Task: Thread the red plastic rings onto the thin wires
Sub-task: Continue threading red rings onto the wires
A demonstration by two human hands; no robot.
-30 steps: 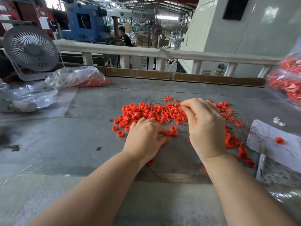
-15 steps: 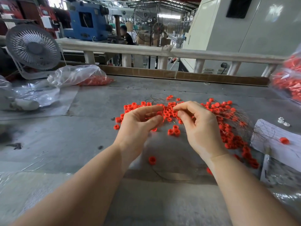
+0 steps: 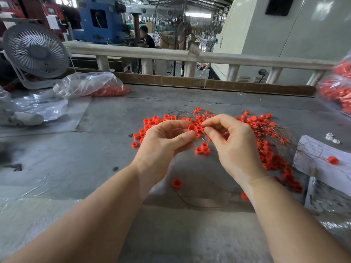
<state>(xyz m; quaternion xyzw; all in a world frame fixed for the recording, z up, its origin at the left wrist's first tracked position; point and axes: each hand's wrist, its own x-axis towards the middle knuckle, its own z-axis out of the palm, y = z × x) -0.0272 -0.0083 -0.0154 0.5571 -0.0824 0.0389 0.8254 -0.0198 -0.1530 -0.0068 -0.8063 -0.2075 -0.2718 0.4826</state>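
My left hand (image 3: 163, 143) is raised above the grey table (image 3: 95, 168) and pinches one red plastic ring (image 3: 192, 127) between thumb and forefinger. Right beside it, my right hand (image 3: 233, 147) pinches the end of a thin wire (image 3: 202, 128) close to that ring. Behind both hands a loose pile of red rings (image 3: 157, 119) is spread on the table. To the right lies a bundle of thin wires (image 3: 279, 135) with several rings strung on them. A single ring (image 3: 176, 183) sits near my left wrist.
A clear bag of red rings (image 3: 91, 84) and a white fan (image 3: 36, 52) are at the back left. Another bag of rings (image 3: 338, 92) hangs at the right edge. White paper (image 3: 319, 160) with one ring lies at the right. A railing (image 3: 171, 54) borders the table's far side.
Both hands rose from the pile. My left hand picked up one ring and turned thumb-up; my right hand brought the wire end toward it.
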